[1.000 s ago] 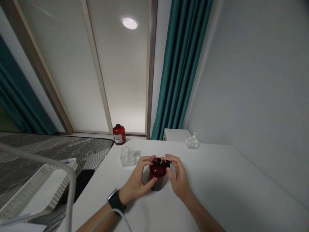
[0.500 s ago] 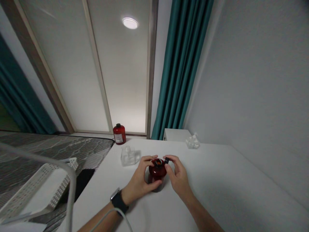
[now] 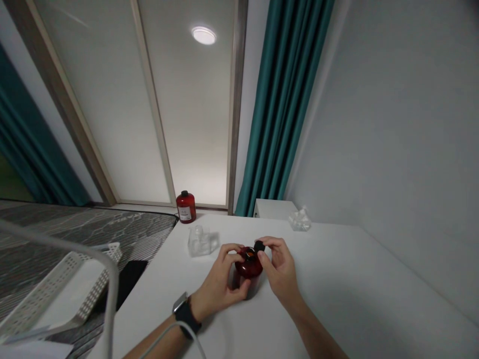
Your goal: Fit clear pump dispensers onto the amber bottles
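Head view: the left hand [image 3: 217, 285] curls around the shoulder of a dark red bottle [image 3: 249, 265], bracing it on the white table [image 3: 329, 284] so that it stays put, while the right hand [image 3: 280, 267] pinches a small black cap [image 3: 259, 245] just beside the bottle's open neck. From that bottle, a clear glass container [image 3: 200, 241] stands near on the far left, and a second red bottle [image 3: 186, 207] sits farther beyond it.
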Available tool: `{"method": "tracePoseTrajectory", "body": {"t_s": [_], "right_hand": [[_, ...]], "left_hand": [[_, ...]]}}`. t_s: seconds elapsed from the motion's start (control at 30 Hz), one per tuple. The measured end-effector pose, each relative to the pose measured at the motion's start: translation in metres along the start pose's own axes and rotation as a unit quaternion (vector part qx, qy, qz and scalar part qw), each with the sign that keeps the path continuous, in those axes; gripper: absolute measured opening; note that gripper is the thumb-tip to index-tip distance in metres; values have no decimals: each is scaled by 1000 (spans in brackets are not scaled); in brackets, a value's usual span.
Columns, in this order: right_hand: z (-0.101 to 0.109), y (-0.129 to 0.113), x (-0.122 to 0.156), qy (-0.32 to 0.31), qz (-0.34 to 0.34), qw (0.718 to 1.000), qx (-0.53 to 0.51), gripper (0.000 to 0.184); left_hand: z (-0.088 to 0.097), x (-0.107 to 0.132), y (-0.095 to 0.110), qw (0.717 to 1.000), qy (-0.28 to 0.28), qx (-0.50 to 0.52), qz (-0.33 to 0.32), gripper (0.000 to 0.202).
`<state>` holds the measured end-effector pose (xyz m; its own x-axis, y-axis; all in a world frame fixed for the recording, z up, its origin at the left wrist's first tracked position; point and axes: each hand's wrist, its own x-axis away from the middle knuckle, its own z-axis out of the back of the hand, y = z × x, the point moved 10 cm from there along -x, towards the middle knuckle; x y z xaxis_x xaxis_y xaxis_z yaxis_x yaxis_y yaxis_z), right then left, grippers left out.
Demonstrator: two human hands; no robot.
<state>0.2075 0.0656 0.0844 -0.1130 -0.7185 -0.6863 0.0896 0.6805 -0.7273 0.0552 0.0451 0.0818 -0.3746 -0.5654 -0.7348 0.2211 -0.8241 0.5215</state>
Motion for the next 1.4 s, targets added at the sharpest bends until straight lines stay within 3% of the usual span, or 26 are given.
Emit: {"method": "tracePoseTrajectory", "body": {"t_s": [0.23,0.67,0.87,1.0,1.23,1.4], "right_hand": [[-19,-11,6,-76,28,995,65,14],[-12,-5,11,-65,18,993,92,18],[-17,3,15,-87,-13,995,41,17],[-12,-2,15,-57,-4,996,70,19],[-17,3,17,-80,-22,996,25,16],[-13,5,18,-65,-21,996,52,23]], "left_hand": [[-1,3,-2,1000,5,6,0,52],[2,0,-4,1000,-1,10,-7,61],[2,0,0,1000,-9,7,-21,67],[1,-1,0,1000,-17,8,-20,70],[0,-1,0,1000,-24,6,-11,68],[-1,0,-1,1000,-26,7,-7,68]]}}
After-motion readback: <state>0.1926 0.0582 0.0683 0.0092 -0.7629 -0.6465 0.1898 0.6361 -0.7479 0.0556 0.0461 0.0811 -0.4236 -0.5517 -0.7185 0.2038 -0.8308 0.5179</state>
